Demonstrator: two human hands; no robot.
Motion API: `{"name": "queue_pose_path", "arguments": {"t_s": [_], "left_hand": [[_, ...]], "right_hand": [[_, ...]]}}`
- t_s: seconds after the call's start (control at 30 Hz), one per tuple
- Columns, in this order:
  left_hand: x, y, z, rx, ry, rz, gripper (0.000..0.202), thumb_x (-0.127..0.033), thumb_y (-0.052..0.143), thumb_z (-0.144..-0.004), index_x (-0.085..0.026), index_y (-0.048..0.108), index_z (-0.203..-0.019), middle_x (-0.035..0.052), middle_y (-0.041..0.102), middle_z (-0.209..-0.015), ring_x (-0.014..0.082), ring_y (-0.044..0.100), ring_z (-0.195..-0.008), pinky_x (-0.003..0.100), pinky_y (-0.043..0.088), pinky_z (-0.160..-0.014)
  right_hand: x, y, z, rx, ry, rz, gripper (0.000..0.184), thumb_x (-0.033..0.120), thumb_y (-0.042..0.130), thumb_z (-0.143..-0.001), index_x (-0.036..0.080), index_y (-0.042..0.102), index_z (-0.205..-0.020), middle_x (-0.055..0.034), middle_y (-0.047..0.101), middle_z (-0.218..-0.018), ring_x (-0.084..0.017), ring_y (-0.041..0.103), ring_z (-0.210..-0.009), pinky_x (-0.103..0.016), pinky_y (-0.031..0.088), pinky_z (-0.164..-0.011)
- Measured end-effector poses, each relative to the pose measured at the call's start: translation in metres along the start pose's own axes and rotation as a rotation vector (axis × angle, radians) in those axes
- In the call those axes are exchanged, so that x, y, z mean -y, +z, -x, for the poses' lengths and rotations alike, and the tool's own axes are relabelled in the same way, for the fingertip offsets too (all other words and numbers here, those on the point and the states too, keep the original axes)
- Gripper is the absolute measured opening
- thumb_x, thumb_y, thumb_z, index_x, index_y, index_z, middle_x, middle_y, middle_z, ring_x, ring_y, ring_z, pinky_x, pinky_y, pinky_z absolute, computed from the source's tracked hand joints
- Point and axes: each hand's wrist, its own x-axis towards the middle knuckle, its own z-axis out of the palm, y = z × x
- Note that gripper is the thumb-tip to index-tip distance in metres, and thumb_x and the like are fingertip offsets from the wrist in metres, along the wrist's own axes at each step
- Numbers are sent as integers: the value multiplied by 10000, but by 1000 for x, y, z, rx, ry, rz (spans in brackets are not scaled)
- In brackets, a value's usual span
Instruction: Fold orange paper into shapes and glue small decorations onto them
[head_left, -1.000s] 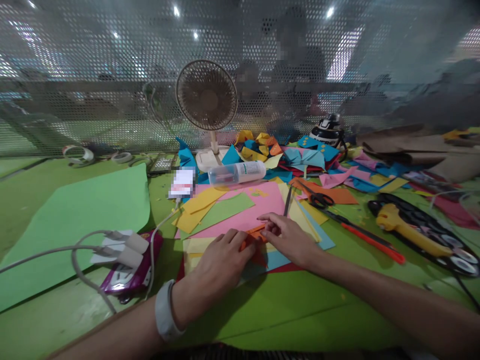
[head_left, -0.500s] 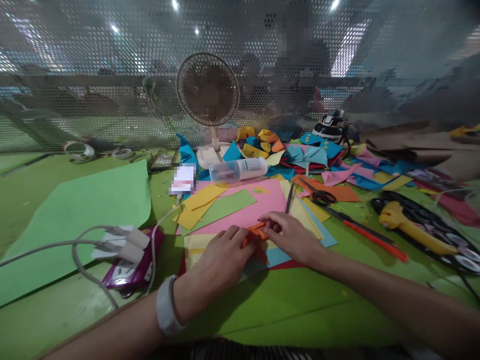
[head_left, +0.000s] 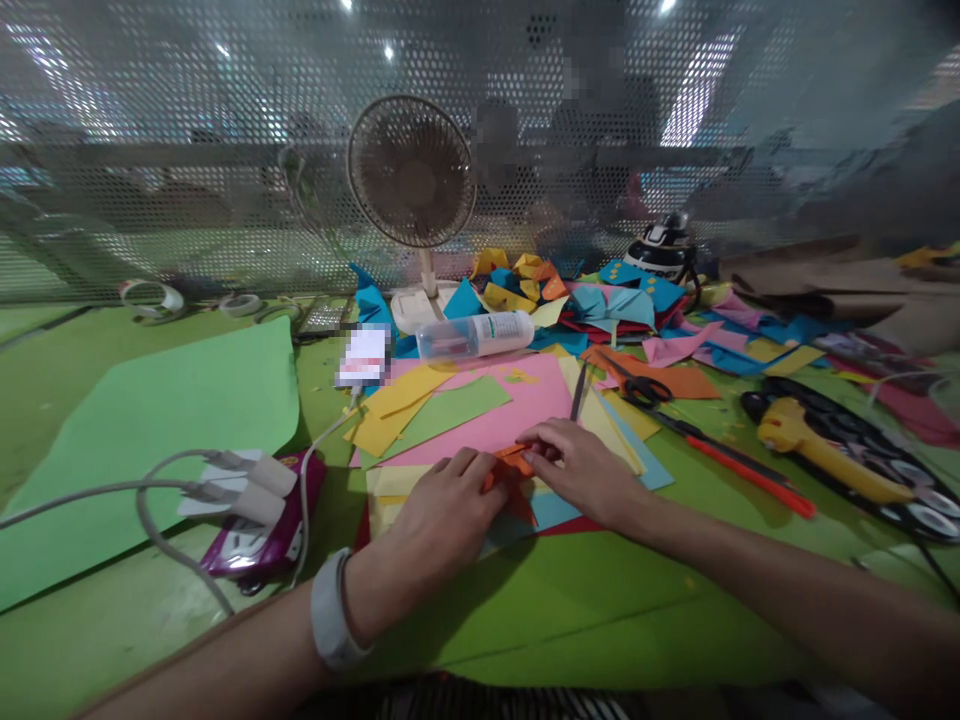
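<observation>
A small folded orange paper piece [head_left: 512,466] lies on a stack of coloured sheets at the table's middle. My left hand [head_left: 439,510], with a white band on the wrist, presses its curled fingers on the piece's left side. My right hand [head_left: 581,470] pinches the piece's right end with fingers together. Under them lie a pink sheet [head_left: 517,410], yellow and light green sheets [head_left: 442,412] and a blue sheet [head_left: 555,512].
A large green sheet [head_left: 150,420] lies left, beside a purple power strip [head_left: 262,530] with white plugs. A small fan [head_left: 412,190], a clear bottle [head_left: 476,337] and a heap of folded papers stand behind. Scissors [head_left: 637,388], a red-handled tool [head_left: 742,475] and a yellow cutter [head_left: 817,450] lie right.
Both hands stay on the orange piece with only slight finger shifts. The view has tilted a little.
</observation>
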Motion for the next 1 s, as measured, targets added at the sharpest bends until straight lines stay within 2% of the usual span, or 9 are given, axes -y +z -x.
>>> {"name": "queue_pose_path", "arguments": {"t_s": [0.13,0.3,0.37,0.47,0.57,0.7,0.87,1.0], "left_hand": [[0,-1,-1,15,4,-4,250,-145,540,-828,-156,576,-1075,103,575,-1056,267,528,-930,385,507,-725],[2,1,0,17,19,-5,300,-163,549,-834,-155,567,-1133,103,578,-1038,267,526,-937,384,511,-741],[2,3,0,9,25,-8,326,-156,544,-832,-151,555,-1158,108,574,-1044,269,527,-930,393,514,-740],[2,4,1,8,30,-14,285,-146,538,-832,-144,567,-1115,112,566,-1069,269,523,-941,395,511,-756],[1,3,1,24,17,-19,334,-139,530,-837,-147,527,-1171,107,567,-1083,262,524,-946,392,508,-771],[1,0,0,63,16,4,424,-132,545,-824,-153,473,-1242,117,561,-1120,270,519,-978,401,505,-788],[1,-2,0,63,18,27,409,-146,540,-834,-154,476,-1238,118,563,-1138,274,520,-982,403,505,-782],[0,-3,1,85,-16,27,407,-137,531,-829,-156,485,-1233,112,571,-1141,269,528,-974,408,495,-797]], "right_hand": [[-2,-5,0,-18,-17,17,146,183,531,-853,177,634,-957,-52,643,-913,-185,577,-847,-317,465,-746],[-5,-23,1,-126,-134,64,206,206,471,-899,181,627,-1030,-66,647,-1015,-189,570,-974,-333,450,-862],[-6,-27,4,-62,-220,137,270,256,440,-925,172,611,-1117,-84,642,-1069,-204,559,-1019,-360,442,-898],[-8,-26,12,60,-312,315,424,420,424,-933,185,551,-1262,-121,594,-1217,-262,514,-1127,-455,408,-951],[-11,-22,21,111,-366,427,516,540,413,-907,233,521,-1307,-129,498,-1356,-296,437,-1237,-519,345,-1006],[-17,-19,28,130,-410,471,576,584,410,-889,207,519,-1310,-149,440,-1407,-314,380,-1292,-542,277,-1060],[-18,-17,30,124,-403,431,597,597,399,-886,215,486,-1337,-137,432,-1417,-305,367,-1309,-540,301,-1057],[-18,-16,29,149,-413,445,629,623,385,-877,209,474,-1343,-138,423,-1423,-304,361,-1316,-554,260,-1075]]}}
